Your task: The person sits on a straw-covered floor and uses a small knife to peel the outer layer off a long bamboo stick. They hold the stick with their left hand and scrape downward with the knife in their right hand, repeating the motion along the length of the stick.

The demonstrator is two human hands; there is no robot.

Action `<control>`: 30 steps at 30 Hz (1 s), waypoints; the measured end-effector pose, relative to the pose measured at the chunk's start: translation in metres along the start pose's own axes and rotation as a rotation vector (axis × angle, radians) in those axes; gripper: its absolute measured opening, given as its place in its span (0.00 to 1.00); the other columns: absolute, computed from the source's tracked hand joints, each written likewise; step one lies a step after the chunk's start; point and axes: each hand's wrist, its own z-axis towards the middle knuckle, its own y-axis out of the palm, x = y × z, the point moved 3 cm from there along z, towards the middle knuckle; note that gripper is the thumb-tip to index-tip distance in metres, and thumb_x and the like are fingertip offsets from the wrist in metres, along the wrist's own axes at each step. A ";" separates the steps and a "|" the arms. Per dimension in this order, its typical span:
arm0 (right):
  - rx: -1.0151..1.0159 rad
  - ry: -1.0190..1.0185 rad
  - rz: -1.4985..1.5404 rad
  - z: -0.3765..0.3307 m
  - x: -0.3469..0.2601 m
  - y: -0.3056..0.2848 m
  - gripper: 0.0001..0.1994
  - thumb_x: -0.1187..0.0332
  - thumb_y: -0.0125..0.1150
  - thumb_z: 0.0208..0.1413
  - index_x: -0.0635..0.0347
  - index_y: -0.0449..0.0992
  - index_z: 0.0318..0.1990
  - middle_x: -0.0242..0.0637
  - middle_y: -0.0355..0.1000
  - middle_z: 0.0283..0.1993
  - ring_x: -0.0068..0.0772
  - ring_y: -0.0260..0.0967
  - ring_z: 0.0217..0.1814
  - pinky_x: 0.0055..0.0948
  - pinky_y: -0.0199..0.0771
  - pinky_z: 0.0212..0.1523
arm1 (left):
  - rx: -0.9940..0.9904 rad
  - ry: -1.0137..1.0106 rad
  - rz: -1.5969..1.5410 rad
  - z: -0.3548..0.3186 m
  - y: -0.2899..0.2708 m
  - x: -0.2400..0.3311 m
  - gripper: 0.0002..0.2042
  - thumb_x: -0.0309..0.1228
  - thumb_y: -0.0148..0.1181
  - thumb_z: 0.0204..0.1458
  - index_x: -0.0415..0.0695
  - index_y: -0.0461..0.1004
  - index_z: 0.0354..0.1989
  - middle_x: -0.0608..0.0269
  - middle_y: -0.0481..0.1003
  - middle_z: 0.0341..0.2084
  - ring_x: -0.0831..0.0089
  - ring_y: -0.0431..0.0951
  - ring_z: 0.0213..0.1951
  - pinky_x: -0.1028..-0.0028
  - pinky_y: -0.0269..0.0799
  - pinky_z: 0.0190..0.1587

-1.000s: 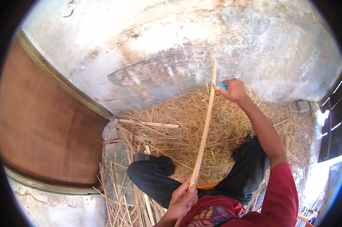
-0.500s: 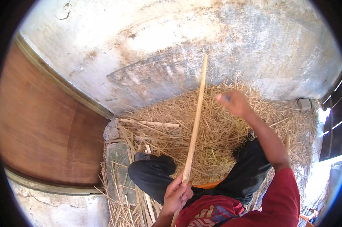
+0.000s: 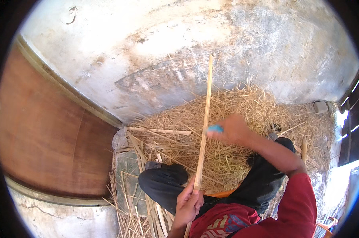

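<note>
My left hand [image 3: 188,204] grips a long, pale bamboo strip [image 3: 207,99] near its lower end, fingers wrapped round it. The strip rises away from me, nearly upright in the head view, its far tip against the backdrop of the wall. In my right hand [image 3: 235,130] is a blue-handled tool [image 3: 215,129], its end at the strip's middle. Motion blurs this hand a little, and no blade can be made out. Beyond and under both hands spreads a heap of thin, straw-coloured shavings [image 3: 227,162].
My bent legs [image 3: 163,184] in dark trousers lie either side of the shavings. Several loose strips [image 3: 159,131] lie at the left, by a grey slab [image 3: 128,164]. A stained wall [image 3: 167,59] stands ahead, a brown wooden panel [image 3: 52,127] at left, and a small block [image 3: 320,106] at far right.
My right hand has come down and left, bringing the blue tool to the strip's middle. The strip's far tip has shifted slightly left; my left hand keeps its grip.
</note>
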 end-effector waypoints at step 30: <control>-0.018 0.340 0.149 0.008 0.057 -0.027 0.42 0.24 0.39 0.47 0.60 0.71 0.14 0.35 0.64 0.12 0.32 0.66 0.17 0.41 0.68 0.22 | -0.050 -0.074 -0.070 -0.026 -0.026 -0.025 0.26 0.31 0.46 0.62 0.42 0.48 0.68 0.73 0.55 0.15 0.83 0.55 0.15 0.81 0.54 0.21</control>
